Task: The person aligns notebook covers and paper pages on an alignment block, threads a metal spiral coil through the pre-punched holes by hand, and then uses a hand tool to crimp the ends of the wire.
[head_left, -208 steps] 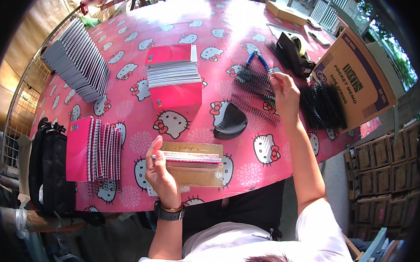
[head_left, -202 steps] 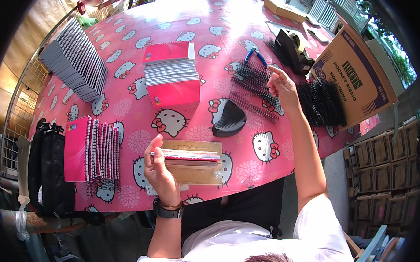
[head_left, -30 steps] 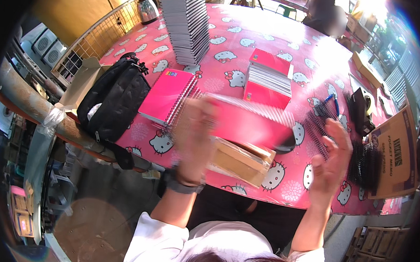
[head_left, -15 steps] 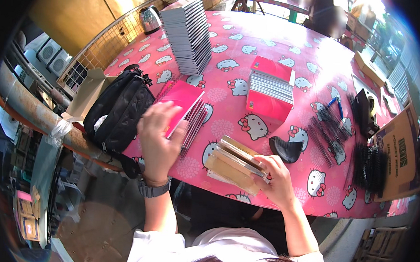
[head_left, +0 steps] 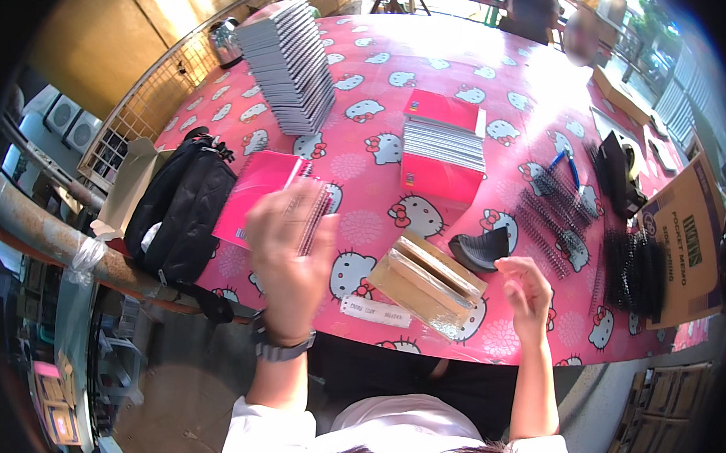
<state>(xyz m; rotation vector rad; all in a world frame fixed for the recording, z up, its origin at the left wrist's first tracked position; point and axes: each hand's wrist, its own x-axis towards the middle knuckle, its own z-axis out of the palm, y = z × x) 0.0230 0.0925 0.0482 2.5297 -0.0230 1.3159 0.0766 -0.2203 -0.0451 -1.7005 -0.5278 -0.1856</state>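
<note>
My left hand [head_left: 293, 260], somewhat smeared by motion, is over the near edge of a pile of pink spiral notebooks [head_left: 259, 191]. Its fingers look stretched out, and I see nothing in them. To the right, my right hand [head_left: 528, 298] hovers above the table edge, fingers loosely bent and apart, holding nothing. Between the hands lies a wooden block with a long slot [head_left: 425, 282], partly wrapped in clear tape. A white paper strip [head_left: 375, 310] sits at its left corner. Just beyond the block stands a black curved piece [head_left: 482, 249].
Pink covers and white page blocks [head_left: 443, 149] are piled mid-table. A tall stack of spiral notebooks [head_left: 285, 69] rises behind a black bag [head_left: 181, 206]. Rightward are black coils [head_left: 553, 223], blue-handled pliers [head_left: 567, 164] and a cardboard box [head_left: 686, 241]. Someone sits beyond the far edge.
My right hand has let go of the slotted wooden block and moved right; the block now lies on the table. My left hand has come nearer, off the top notebook, which lies turned leftward.
</note>
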